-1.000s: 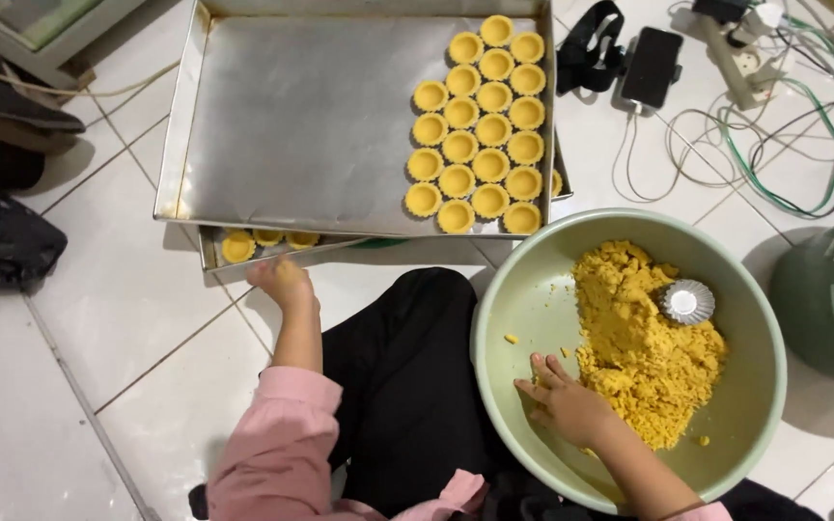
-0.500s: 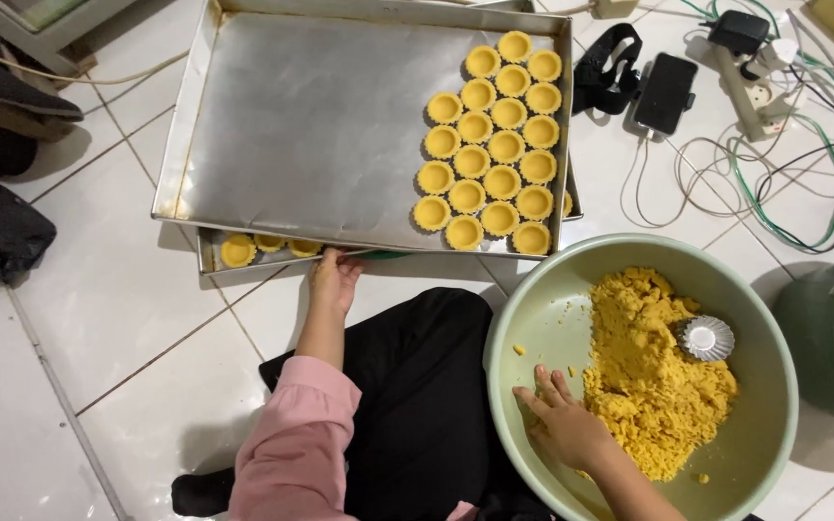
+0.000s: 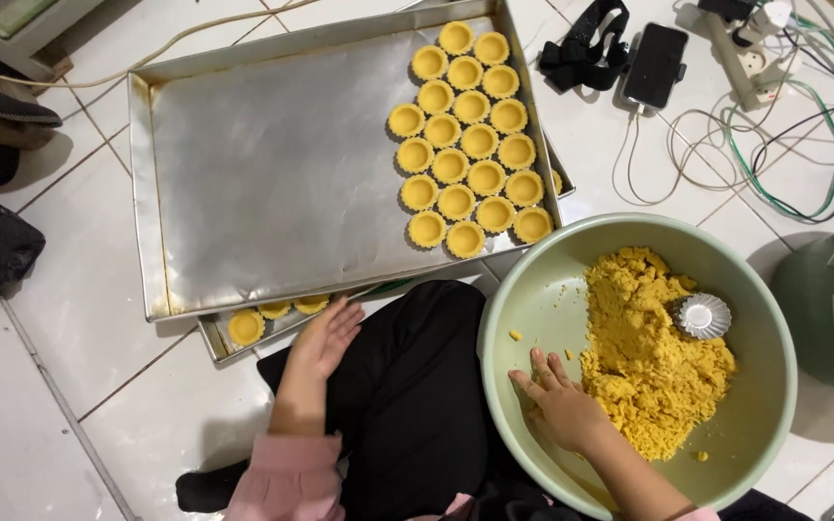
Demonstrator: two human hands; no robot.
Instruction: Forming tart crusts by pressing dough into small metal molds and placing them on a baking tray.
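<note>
1. Centrally, crumbly yellow dough (image 3: 651,357) lies heaped in a pale green mixing bowl (image 3: 533,289), filling the middle and right of the bowl floor; the left floor is bare apart from a few loose crumbs.
2. Right hand (image 3: 564,409) is inside the bowl, palm down, fingers slightly spread, fingertips on the bowl floor just beside the left edge of the dough. It pinches nothing.
3. One small fluted metal tart mould (image 3: 705,315) sits on top of the dough at its right side, well apart from the right hand.
4. Left hand (image 3: 323,338) is flat and open, fingers loosely together, resting at the near edge of the lower baking tray (image 3: 214,342); it holds nothing.
5. Lower tray is mostly covered by the upper one. Three filled shells (image 3: 275,318) show on its exposed strip, just left of the left hand.
6. Upper baking tray (image 3: 272,174), lined with foil-grey sheet: 18 yellow tart shells (image 3: 465,135) in rows at the right end, touching or nearly so; the rest of the sheet is bare.
7. Surroundings on the white tile floor (image 3: 60,289): one black phone (image 3: 655,64) on a white cable, one black strap (image 3: 586,43), one power strip (image 3: 740,43) with tangled green and white cables.
</note>
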